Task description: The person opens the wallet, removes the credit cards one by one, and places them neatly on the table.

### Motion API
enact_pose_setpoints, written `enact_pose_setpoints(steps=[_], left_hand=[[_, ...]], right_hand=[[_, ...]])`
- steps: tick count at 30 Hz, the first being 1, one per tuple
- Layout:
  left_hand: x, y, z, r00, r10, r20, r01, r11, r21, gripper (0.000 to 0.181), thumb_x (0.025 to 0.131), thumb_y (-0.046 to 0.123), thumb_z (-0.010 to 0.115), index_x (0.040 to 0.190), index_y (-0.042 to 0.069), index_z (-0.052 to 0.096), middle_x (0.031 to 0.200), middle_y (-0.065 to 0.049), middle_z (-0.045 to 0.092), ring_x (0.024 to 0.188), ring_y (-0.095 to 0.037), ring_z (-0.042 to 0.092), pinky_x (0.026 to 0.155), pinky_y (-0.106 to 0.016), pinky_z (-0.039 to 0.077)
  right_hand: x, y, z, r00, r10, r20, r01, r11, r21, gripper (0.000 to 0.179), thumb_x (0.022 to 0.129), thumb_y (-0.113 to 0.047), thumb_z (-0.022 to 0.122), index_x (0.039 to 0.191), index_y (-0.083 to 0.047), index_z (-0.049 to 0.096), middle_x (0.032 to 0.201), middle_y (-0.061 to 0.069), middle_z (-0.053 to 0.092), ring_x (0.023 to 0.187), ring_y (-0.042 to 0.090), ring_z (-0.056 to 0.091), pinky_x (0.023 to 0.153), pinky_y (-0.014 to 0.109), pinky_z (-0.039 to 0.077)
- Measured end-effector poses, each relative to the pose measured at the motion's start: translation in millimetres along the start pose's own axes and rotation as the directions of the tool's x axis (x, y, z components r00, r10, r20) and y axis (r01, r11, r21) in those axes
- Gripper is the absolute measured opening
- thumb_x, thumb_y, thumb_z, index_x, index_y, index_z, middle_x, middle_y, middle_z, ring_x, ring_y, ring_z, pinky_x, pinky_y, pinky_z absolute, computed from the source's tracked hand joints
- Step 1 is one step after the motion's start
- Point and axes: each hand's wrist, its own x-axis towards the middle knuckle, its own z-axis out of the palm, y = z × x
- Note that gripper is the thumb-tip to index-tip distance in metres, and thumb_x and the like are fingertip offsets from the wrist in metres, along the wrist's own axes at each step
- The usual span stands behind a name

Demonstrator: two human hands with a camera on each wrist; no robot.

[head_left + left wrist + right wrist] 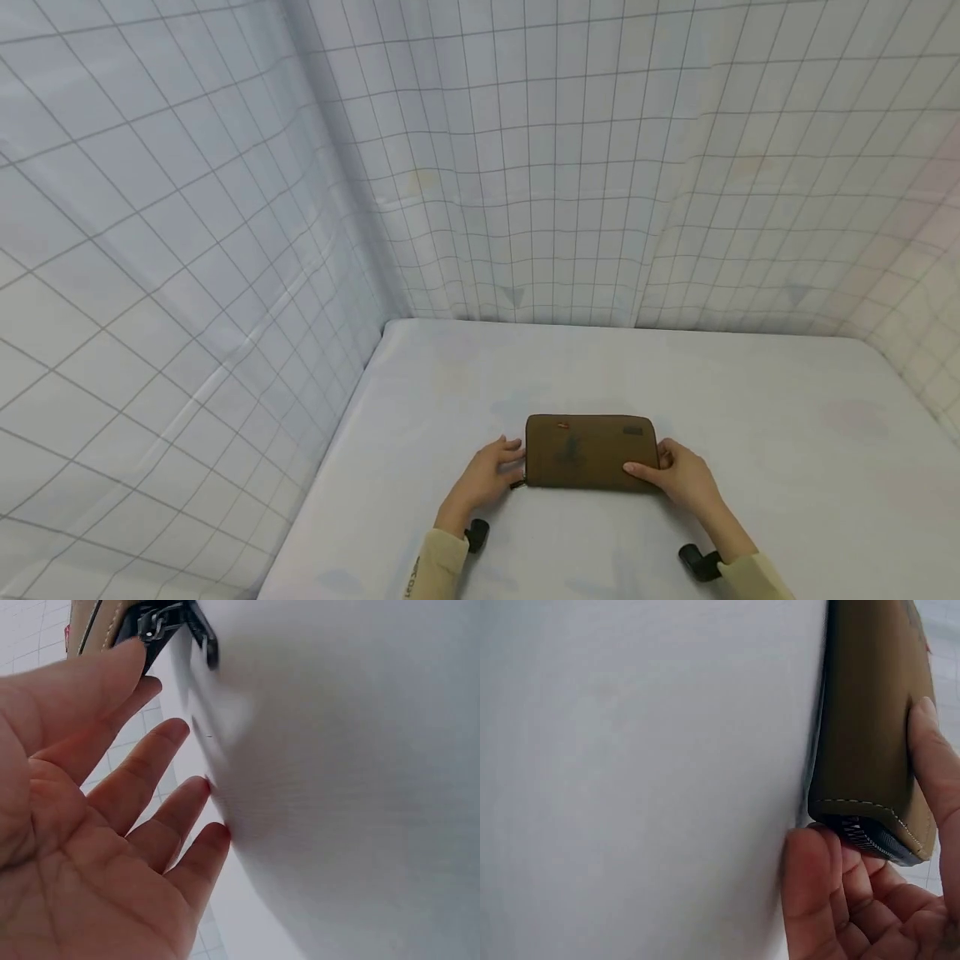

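An olive-brown zip wallet (592,458) lies on the white table, its long side across my view, with a small orange mark and a dark label on its upper face. At its right end my right hand (684,479) grips it, the thumb on the top face and the fingers curled at the zipped edge (866,834). My left hand (486,477) is beside the left end with its fingers spread and fairly straight. In the left wrist view, the thumb overlaps the wallet's corner near the dark zipper pull (208,649).
The white-covered table (450,375) extends around the wallet on all sides. White grid-patterned curtains (525,167) hang behind it and along the left and right. Black wrist cameras (701,564) sit below both hands, near the pale yellow sleeves (438,562).
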Motion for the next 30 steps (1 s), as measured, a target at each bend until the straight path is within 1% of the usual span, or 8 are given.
enact_pose_setpoints(steps=[6, 12, 17, 20, 22, 24, 27, 30], left_hand=[[2.1, 0.0, -1.5, 0.999, 0.05, -0.01, -0.05, 0.998, -0.049, 0.035, 0.092, 0.014, 0.056, 0.124, -0.002, 0.058, 0.133, -0.014, 0.052, 0.129, -0.037, 0.039, 0.103, -0.052, 0.03], [2.9, -1.9, -1.5, 1.0, 0.021, -0.008, -0.022, 0.991, -0.131, 0.033, 0.095, 0.016, 0.053, 0.124, 0.001, 0.059, 0.127, -0.013, 0.057, 0.121, -0.031, 0.049, 0.099, -0.046, 0.038], [1.7, -6.3, -1.9, 1.0, 0.016, -0.021, -0.019, 0.992, -0.125, 0.03, 0.093, 0.018, 0.057, 0.119, 0.004, 0.063, 0.12, -0.011, 0.061, 0.114, -0.029, 0.054, 0.095, -0.043, 0.042], [1.3, -7.5, -1.7, 0.999, 0.033, -0.033, -0.036, 0.996, -0.077, 0.028, 0.09, 0.019, 0.06, 0.114, 0.005, 0.066, 0.114, -0.008, 0.064, 0.109, -0.027, 0.057, 0.092, -0.04, 0.045], [1.3, -7.1, -1.6, 0.998, 0.048, -0.043, -0.048, 0.999, -0.015, 0.026, 0.087, 0.02, 0.065, 0.11, 0.007, 0.069, 0.108, -0.006, 0.066, 0.105, -0.024, 0.059, 0.09, -0.037, 0.045], [1.7, -5.9, -1.5, 0.997, 0.063, -0.049, -0.06, 0.997, 0.054, 0.025, 0.083, 0.021, 0.069, 0.105, 0.009, 0.071, 0.102, -0.003, 0.068, 0.1, -0.022, 0.059, 0.089, -0.035, 0.045], [3.6, -4.5, -1.5, 0.996, 0.077, -0.04, -0.071, 0.988, 0.14, 0.022, 0.077, 0.022, 0.075, 0.097, 0.012, 0.074, 0.097, 0.001, 0.068, 0.096, -0.018, 0.057, 0.088, -0.032, 0.044], [5.9, -4.5, -1.2, 0.997, 0.072, -0.012, -0.069, 0.982, 0.173, 0.019, 0.075, 0.024, 0.077, 0.092, 0.016, 0.074, 0.097, 0.005, 0.066, 0.096, -0.015, 0.055, 0.088, -0.03, 0.044]], right_hand=[[1.9, 2.7, -0.4, 0.999, -0.033, -0.023, 0.034, 0.998, 0.05, 0.061, 0.067, -0.051, 0.077, 0.091, -0.006, 0.044, 0.07, 0.003, 0.04, 0.061, 0.014, 0.037, 0.05, 0.026, 0.03], [0.7, 1.4, -1.6, 0.997, -0.073, -0.031, 0.075, 0.994, 0.082, 0.066, 0.067, -0.049, 0.078, 0.106, -0.006, 0.047, 0.088, 0.005, 0.054, 0.076, 0.017, 0.049, 0.062, 0.029, 0.04], [-3.8, 1.4, -1.1, 0.994, -0.105, -0.04, 0.108, 0.991, 0.079, 0.065, 0.066, -0.048, 0.078, 0.108, -0.008, 0.048, 0.096, 0.007, 0.058, 0.082, 0.019, 0.051, 0.068, 0.033, 0.043], [-6.5, 1.2, -1.5, 0.994, -0.105, -0.029, 0.107, 0.992, 0.065, 0.071, 0.067, -0.05, 0.078, 0.114, -0.007, 0.047, 0.1, 0.011, 0.057, 0.086, 0.023, 0.052, 0.07, 0.037, 0.044], [-9.1, 1.1, -2.1, 0.995, -0.096, -0.012, 0.097, 0.994, 0.054, 0.08, 0.067, -0.051, 0.077, 0.123, -0.005, 0.043, 0.11, 0.019, 0.057, 0.095, 0.032, 0.054, 0.075, 0.044, 0.046], [-11.0, 1.3, -2.5, 0.996, -0.09, 0.006, 0.089, 0.995, 0.049, 0.081, 0.067, -0.052, 0.076, 0.124, -0.005, 0.043, 0.113, 0.02, 0.056, 0.098, 0.034, 0.054, 0.076, 0.045, 0.047], [-12.4, 3.4, -2.6, 0.995, -0.097, 0.004, 0.097, 0.994, 0.04, 0.07, 0.064, -0.052, 0.078, 0.112, -0.011, 0.049, 0.107, 0.011, 0.061, 0.093, 0.028, 0.055, 0.073, 0.039, 0.046], [-13.5, 6.0, -1.9, 0.994, -0.106, -0.023, 0.107, 0.994, 0.033, 0.057, 0.06, -0.049, 0.082, 0.095, -0.017, 0.051, 0.092, -0.001, 0.062, 0.081, 0.017, 0.051, 0.067, 0.031, 0.041]])
